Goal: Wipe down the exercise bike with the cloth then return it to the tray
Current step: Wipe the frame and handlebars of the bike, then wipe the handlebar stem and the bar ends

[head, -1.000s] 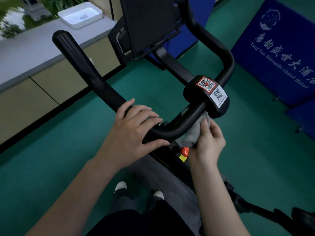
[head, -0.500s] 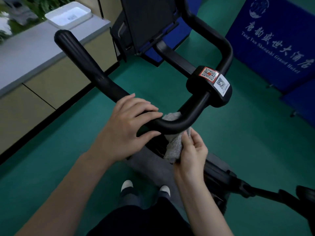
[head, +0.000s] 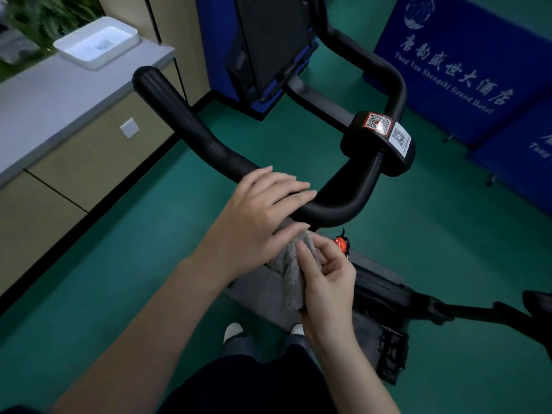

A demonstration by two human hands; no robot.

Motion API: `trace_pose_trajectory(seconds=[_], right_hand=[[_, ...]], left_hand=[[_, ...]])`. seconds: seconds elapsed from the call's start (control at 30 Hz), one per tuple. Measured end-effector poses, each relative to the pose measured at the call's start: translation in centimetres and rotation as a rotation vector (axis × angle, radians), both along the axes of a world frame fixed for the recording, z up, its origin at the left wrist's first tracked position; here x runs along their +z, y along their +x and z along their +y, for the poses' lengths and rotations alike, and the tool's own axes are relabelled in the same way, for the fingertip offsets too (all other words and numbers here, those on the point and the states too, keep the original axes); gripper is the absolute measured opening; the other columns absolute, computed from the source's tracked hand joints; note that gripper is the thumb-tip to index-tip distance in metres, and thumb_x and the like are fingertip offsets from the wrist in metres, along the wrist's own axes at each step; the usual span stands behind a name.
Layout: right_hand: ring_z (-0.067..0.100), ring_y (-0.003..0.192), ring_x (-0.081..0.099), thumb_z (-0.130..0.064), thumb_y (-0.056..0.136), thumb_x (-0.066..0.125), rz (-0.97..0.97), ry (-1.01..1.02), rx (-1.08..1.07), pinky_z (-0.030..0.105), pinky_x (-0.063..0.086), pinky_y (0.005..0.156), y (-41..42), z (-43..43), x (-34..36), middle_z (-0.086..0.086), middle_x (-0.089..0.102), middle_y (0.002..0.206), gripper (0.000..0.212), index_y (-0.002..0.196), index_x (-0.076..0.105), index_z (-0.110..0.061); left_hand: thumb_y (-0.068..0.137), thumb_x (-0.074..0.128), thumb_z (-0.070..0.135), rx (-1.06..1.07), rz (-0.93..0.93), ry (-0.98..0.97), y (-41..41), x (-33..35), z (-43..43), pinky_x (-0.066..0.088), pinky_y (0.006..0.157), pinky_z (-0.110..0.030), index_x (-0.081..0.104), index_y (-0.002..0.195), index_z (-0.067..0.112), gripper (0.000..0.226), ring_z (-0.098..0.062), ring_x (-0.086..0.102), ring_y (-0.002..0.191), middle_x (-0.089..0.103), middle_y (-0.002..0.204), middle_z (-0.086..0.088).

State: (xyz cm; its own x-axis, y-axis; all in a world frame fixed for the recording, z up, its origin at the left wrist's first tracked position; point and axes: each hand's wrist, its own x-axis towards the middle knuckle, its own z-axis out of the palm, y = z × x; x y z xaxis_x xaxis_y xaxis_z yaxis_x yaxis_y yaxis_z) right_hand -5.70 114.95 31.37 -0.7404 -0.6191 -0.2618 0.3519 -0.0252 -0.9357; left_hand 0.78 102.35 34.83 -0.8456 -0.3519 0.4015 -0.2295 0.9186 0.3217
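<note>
The left hand lies over the black handlebar at frame centre, fingers spread and loosely curled on it rather than clamped. Just below it the right hand pinches the grey cloth, thumb and fingers folded around the bunched fabric, whose top edge is tucked up under the bar's curve, beneath the left palm. A red knob sits just right of the cloth on the bike frame. Beyond, the bar rises to a pad with 2 QR stickers right of centre, and the white tray waits on the grey counter in the upper left, well apart. The risk I see: the cloth is bunched into a rope, so it may skim only a narrow strip, or snag on the knob and slip from the pinch; the left hand also covers bar that needs wiping.
</note>
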Motion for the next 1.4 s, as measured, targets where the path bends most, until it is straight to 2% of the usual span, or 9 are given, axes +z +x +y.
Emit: trace_pose_trajectory(seconds=[0.1, 0.27, 0.4, 0.57, 0.7, 0.83, 1.0, 1.23, 1.4], right_hand=[[0.024, 0.084, 0.068, -0.003, 0.091, 0.06, 0.094, 0.039, 0.028, 0.033, 0.056, 0.075, 0.7, 0.4, -0.3, 0.011, 0.072, 0.088, 0.014, 0.095, 0.069, -0.012], [0.007, 0.08, 0.068, -0.001, 0.09, 0.06, 0.186, 0.078, 0.109, 0.016, 0.051, 0.069, 0.7, 0.0, -0.7, -0.003, 0.073, 0.084, 0.013, 0.095, 0.068, -0.01], [0.015, 0.083, 0.068, -0.002, 0.089, 0.062, 0.214, 0.112, 0.217, 0.026, 0.053, 0.075, 0.6, -0.8, -1.5, 0.005, 0.074, 0.09, 0.011, 0.095, 0.069, -0.009], [0.018, 0.089, 0.068, -0.005, 0.09, 0.063, 0.336, 0.098, 0.433, 0.03, 0.053, 0.079, 0.0, -0.4, -2.2, 0.003, 0.073, 0.092, 0.014, 0.093, 0.068, -0.017], [0.01, 0.089, 0.067, -0.007, 0.09, 0.062, 0.504, 0.078, 0.615, 0.024, 0.051, 0.078, -1.3, 1.0, -2.1, -0.006, 0.071, 0.092, 0.016, 0.093, 0.068, -0.022], [0.011, 0.09, 0.066, -0.009, 0.09, 0.061, 0.591, 0.066, 0.759, 0.031, 0.054, 0.081, -2.7, 2.5, -2.3, -0.005, 0.07, 0.093, 0.013, 0.096, 0.068, -0.018], [0.012, 0.09, 0.066, -0.006, 0.09, 0.062, 0.629, 0.016, 0.941, 0.036, 0.054, 0.085, -2.5, 3.9, -2.4, -0.004, 0.07, 0.091, 0.014, 0.094, 0.067, -0.019], [0.012, 0.085, 0.064, -0.002, 0.088, 0.062, 0.656, -0.099, 1.203, 0.033, 0.052, 0.082, 0.6, 6.2, -2.5, -0.007, 0.067, 0.085, 0.016, 0.09, 0.066, -0.018], [0.015, 0.088, 0.065, -0.002, 0.088, 0.062, 0.65, -0.136, 1.374, 0.036, 0.051, 0.086, 3.9, 7.9, -2.7, -0.006, 0.068, 0.087, 0.019, 0.089, 0.065, -0.021]], left_hand=[[0.089, 0.062, 0.03, 0.014, 0.044, 0.005, 1.0, 0.2, 0.3, 0.024, 0.114, -0.036, 0.062, 0.125, 0.012, 0.04, -0.019, 0.051, 0.123, 0.061, 0.127, 0.0], [0.091, 0.061, 0.029, 0.141, 0.072, 0.02, 4.4, -0.1, 1.2, 0.034, 0.108, -0.04, 0.063, 0.122, 0.011, 0.036, -0.021, 0.051, 0.123, 0.06, 0.128, -0.002], [0.093, 0.058, 0.031, 0.331, 0.046, 0.048, 7.9, -1.1, 2.8, 0.038, 0.102, -0.04, 0.064, 0.12, 0.011, 0.034, -0.022, 0.054, 0.118, 0.061, 0.125, -0.002], [0.093, 0.046, 0.042, 0.613, -0.156, 0.184, 11.2, -3.0, 6.1, 0.032, 0.103, -0.035, 0.063, 0.122, 0.016, 0.042, -0.02, 0.054, 0.116, 0.06, 0.127, 0.003], [0.095, 0.049, 0.043, 0.817, -0.259, 0.273, 12.3, -4.8, 10.0, 0.027, 0.105, -0.031, 0.059, 0.126, 0.022, 0.039, -0.015, 0.049, 0.123, 0.057, 0.132, 0.009], [0.094, 0.05, 0.043, 0.98, -0.317, 0.325, 12.2, -6.2, 14.7, 0.028, 0.104, -0.032, 0.059, 0.127, 0.021, 0.04, -0.016, 0.05, 0.122, 0.06, 0.128, 0.006], [0.093, 0.052, 0.042, 1.195, -0.316, 0.377, 12.4, -7.1, 21.2, 0.032, 0.101, -0.034, 0.06, 0.124, 0.02, 0.039, -0.018, 0.052, 0.12, 0.062, 0.125, 0.004], [0.093, 0.053, 0.041, 1.459, -0.271, 0.471, 14.4, -6.7, 29.2, 0.038, 0.102, -0.036, 0.06, 0.125, 0.016, 0.041, -0.02, 0.053, 0.119, 0.061, 0.126, 0.002], [0.092, 0.058, 0.038, 1.634, -0.203, 0.516, 16.4, -6.5, 34.2, 0.042, 0.1, -0.038, 0.061, 0.124, 0.012, 0.041, -0.025, 0.056, 0.116, 0.063, 0.124, -0.003]])
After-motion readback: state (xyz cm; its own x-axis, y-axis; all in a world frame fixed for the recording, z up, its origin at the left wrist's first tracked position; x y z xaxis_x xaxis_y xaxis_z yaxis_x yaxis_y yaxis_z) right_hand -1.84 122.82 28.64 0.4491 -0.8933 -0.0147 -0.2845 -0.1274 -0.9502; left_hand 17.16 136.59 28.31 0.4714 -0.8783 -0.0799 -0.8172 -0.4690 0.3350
